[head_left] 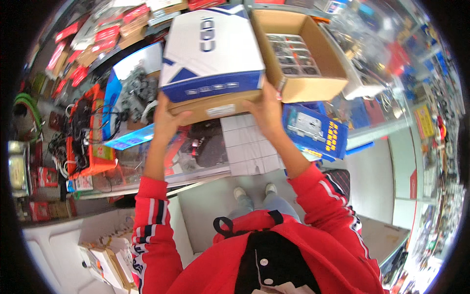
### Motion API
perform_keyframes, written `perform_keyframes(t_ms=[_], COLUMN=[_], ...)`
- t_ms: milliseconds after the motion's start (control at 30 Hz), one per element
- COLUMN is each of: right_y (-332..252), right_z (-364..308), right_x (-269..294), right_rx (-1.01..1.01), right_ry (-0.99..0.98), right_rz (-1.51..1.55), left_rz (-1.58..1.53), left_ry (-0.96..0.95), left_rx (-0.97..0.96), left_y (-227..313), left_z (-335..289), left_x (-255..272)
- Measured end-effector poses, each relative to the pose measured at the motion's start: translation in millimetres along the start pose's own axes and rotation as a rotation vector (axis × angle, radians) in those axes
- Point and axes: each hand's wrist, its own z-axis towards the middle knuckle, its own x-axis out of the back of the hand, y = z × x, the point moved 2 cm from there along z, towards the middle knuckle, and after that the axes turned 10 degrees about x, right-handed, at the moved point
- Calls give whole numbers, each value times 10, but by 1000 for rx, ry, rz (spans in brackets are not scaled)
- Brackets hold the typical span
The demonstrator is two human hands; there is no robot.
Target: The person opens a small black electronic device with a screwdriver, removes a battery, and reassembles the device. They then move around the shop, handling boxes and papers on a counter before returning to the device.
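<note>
A white box with blue edges (215,56) sits on a flat brown cardboard box (198,111) that has a pale label on its near side. My left hand (167,120) grips the left near corner of this stack, thumb along the front of the brown box. On the opposite side, my right hand (265,109) grips the right near corner, its thumb also on the front. The fingers of both hands are partly hidden behind the box sides. Just right of the stack stands an open carton (313,88) with small clear-wrapped parts inside.
A glass counter (210,169) carries a white gridded sheet (249,147) and a blue package picturing a metal lock (318,130). At the left are an orange basket (98,161) of black cables and an open blue box (111,98) of dark parts. Red-and-white packages (105,39) pile up behind.
</note>
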Motion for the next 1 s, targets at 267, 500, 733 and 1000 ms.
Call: perform_keyframes(t_ms=[267,500,733,1000], right_y=[-189,759,1140,1624], right_z=[-544,-1587,-1717,-1004], right_x=[464,2253,2284,2435], right_rx=[18,-389,-854,-563], right_ry=[21,199,193,-94], right_rz=[22,-693,210,-109], left_rz=[246,52,65,-218], left_ry=[453,-165,-321,-196], left_rx=[-152,-63,380,513], left_y=[225,493,706,803], left_z=[-440,-1178,-597,-1047], left_x=[-93,-1307,-2436,-2514])
